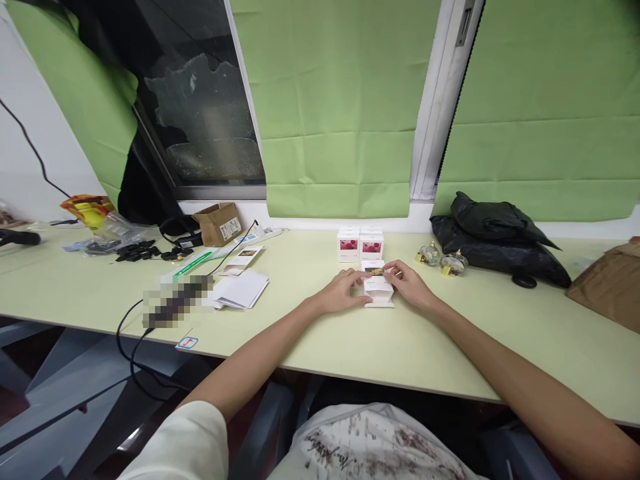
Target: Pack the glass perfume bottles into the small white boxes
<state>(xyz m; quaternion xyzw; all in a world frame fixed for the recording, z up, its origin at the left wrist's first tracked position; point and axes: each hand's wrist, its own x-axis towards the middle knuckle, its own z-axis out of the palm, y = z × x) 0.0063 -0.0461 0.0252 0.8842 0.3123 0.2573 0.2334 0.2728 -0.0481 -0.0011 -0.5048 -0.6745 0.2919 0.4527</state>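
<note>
A small white cardboard box (379, 287) lies on the table in front of me, its near end open with a flap folded out. A yellow-and-dark picture is printed on its upper side. My left hand (343, 292) grips the box from the left, fingers at the far edge and thumb near the open end. From the other side my right hand (409, 285) holds it, fingertips on the printed part. Just beyond stand several white boxes with pink pictures (349, 245), closed and grouped together.
Two glass bottles with gold tops (454, 264) lie to the right, before black plastic bags (500, 243). A brown paper package (610, 283) sits at far right. Flat white cartons (243, 290), black cables (133, 347) and an opened brown box (219, 225) are on the left.
</note>
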